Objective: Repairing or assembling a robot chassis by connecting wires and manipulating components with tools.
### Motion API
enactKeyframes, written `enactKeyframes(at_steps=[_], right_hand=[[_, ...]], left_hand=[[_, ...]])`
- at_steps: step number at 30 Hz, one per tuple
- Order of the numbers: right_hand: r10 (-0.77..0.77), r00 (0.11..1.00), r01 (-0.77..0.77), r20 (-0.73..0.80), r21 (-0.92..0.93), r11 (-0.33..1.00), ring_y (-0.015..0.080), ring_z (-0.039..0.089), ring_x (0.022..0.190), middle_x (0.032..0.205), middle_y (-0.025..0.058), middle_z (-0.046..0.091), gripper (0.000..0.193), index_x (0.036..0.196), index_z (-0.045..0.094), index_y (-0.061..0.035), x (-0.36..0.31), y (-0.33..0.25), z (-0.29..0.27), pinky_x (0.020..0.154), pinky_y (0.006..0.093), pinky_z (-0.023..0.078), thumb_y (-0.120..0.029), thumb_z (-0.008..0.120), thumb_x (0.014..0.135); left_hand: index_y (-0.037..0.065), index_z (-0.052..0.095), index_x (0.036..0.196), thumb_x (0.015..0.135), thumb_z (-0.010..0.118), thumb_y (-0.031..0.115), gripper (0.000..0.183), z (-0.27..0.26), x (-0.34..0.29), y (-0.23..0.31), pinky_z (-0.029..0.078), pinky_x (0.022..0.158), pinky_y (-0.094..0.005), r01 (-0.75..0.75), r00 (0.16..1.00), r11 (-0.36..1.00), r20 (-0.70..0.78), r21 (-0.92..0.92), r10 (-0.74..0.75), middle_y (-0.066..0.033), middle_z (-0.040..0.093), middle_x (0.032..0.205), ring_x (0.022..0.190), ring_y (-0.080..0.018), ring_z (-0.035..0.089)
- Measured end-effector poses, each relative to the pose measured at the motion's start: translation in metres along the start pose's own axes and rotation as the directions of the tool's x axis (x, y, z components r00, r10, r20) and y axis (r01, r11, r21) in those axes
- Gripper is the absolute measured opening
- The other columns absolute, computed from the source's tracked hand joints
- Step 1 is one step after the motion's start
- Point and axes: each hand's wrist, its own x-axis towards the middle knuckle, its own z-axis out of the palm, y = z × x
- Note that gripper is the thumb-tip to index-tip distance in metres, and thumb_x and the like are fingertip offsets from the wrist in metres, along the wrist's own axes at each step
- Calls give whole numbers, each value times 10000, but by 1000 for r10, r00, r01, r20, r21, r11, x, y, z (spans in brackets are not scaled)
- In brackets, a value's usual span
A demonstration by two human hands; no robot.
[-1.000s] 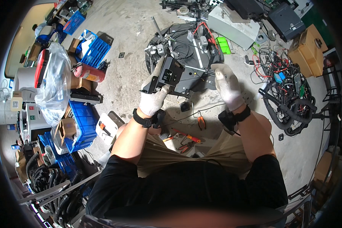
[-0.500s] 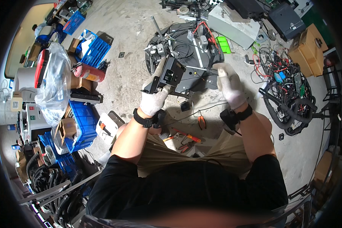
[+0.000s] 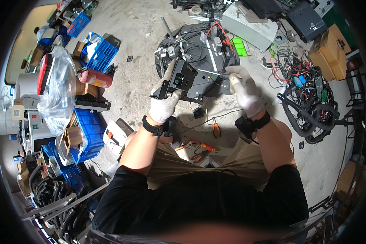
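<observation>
At centre frame, left hand, white-gloved, clamped on lower edge of black metal assembly, held above concrete floor. Right hand closed around thin tool shaft, tip at assembly top. Step judged: fastener removal. Next move calls for steady support and axial tool alignment. Pliers on floor near knees.

The underside of the black metal bracket assembly at centre frame is hidden behind the white-gloved left hand. The tip of the thin tool under the white-gloved right hand cannot be made out. The tangled black wire harness at right blurs toward the rim. The grey metal box is cut off at the upper edge.
</observation>
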Motion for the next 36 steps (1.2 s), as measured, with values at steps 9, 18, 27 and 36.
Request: enactKeyframes(at_steps=[9,18,27,36], right_hand=[[-247,962,226,-113,-176,958,59,526,706,851,-3,603,195,1139,607,-60,1,-2,3,630,231,449,-98,592,948],[-244,966,248,-86,40,968,43,517,708,864,-4,615,199,1115,614,-39,1,-1,-3,621,209,435,-49,570,922],[-250,956,283,-157,251,926,49,514,686,862,4,608,257,1131,615,-21,3,8,-13,612,201,435,-7,521,892],[-347,906,362,-243,19,932,82,502,732,834,39,570,271,1201,540,14,-25,-88,40,673,224,418,-79,490,951]], left_hand=[[22,504,1266,810,605,30,467,-5,7,-1,530,764,-303,-43,997,999,58,18,42,-126,693,1037,897,-170,663],[-33,646,1044,839,635,32,215,-6,3,-12,541,705,-299,-45,998,993,36,-105,48,-104,714,905,799,-153,671],[-27,619,1127,836,616,24,295,4,2,-2,528,698,-285,10,1000,996,0,-89,-10,-88,713,925,798,-136,658],[75,478,1434,844,545,27,596,1,26,-19,492,682,-233,5,987,999,-161,-51,-13,-64,686,951,795,-61,562]])
